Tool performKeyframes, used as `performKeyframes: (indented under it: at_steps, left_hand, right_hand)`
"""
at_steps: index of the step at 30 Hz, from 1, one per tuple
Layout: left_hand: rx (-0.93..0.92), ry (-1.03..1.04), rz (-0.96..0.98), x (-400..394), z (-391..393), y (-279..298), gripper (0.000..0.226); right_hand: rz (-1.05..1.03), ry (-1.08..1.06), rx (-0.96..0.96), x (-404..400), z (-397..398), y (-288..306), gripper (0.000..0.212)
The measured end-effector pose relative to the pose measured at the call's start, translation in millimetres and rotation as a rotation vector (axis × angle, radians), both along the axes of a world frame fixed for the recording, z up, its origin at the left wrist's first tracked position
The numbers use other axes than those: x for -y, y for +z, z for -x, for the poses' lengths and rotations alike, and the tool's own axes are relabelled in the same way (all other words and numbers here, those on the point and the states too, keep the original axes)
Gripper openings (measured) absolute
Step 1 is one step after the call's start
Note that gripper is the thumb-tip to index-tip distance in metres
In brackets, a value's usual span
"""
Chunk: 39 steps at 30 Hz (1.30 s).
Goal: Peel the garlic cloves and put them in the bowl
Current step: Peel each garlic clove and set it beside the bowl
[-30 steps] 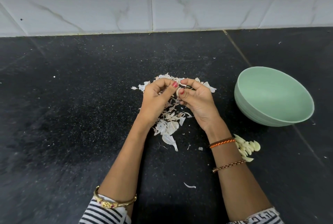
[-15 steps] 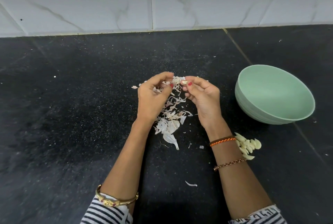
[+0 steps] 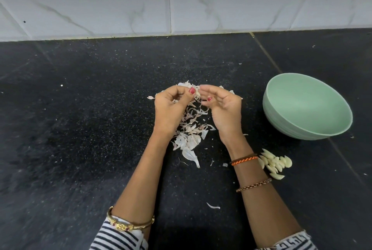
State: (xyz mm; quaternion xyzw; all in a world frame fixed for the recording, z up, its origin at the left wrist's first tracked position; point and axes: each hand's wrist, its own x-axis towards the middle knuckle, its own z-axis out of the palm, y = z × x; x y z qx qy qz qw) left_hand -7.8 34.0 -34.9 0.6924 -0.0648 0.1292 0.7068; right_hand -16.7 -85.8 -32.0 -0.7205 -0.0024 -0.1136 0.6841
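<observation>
Fingers first: on our left hand they curl in, and the thumb with its red nail pinches a small pale garlic clove against the fingertips. Our right hand sits just beside it at the centre of the frame, palm turned up, fingers bent loosely toward the clove; whether they actually grip it we cannot tell, the contact being hidden behind the thumbs. Both hands hover over a scattered heap of papery garlic skins on the black speckled counter, and one stray flake lies lower down between our forearms. Over at the right of the frame stands the mint-green bowl, well apart from the hands, with nothing visible on the inner wall we can see. Below it, right beside our right wrist with its orange and brown bands, a small cluster of peeled cloves rests on the counter, outside the bowl. A gold bangle rings our left forearm above a striped sleeve at the lower edge. White marbled wall tiles fill the top of the frame.
</observation>
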Motion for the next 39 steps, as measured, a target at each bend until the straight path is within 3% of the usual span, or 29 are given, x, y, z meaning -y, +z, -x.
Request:
performKeyframes:
  at_steps: [5,9,17,24,26,29,33,39]
  left_hand:
    - [-0.03,-0.007,0.032,1.8,0.1,-0.3,0.025]
    - [-0.021,-0.02,0.002,2.2,-0.7,-4.3,0.026]
    - [-0.022,-0.021,-0.114,2.7,0.5,-7.8,0.03]
    - [-0.005,0.246,-0.284,-3.3,0.6,-10.4,0.055]
    - [0.008,0.283,-0.301,-6.1,-0.2,-12.0,0.05]
    - [-0.026,0.261,-0.335,-4.9,-1.6,-11.6,0.013]
    - [0.019,0.255,-0.471,1.7,1.8,-11.8,0.027]
    - [0.06,0.264,-0.509,5.3,11.3,-6.9,0.02]
  right_hand:
    - [0.172,-0.2,0.148,-0.1,3.3,-5.3,0.016]
    - [0.212,-0.136,0.204,-1.9,2.8,-5.2,0.007]
    - [0.018,0.007,0.193,-2.6,2.4,-3.1,0.026]
    - [0.317,-0.187,0.263,-11.4,0.1,-15.0,0.019]
    - [0.338,-0.284,0.288,-9.0,-1.5,-16.3,0.016]
    - [0.334,-0.379,0.277,-7.5,-0.6,-13.2,0.013]
    - [0.319,-0.411,0.178,-8.8,2.4,-5.8,0.013]
    - [0.386,-0.384,0.207,-1.8,17.1,1.6,0.038]
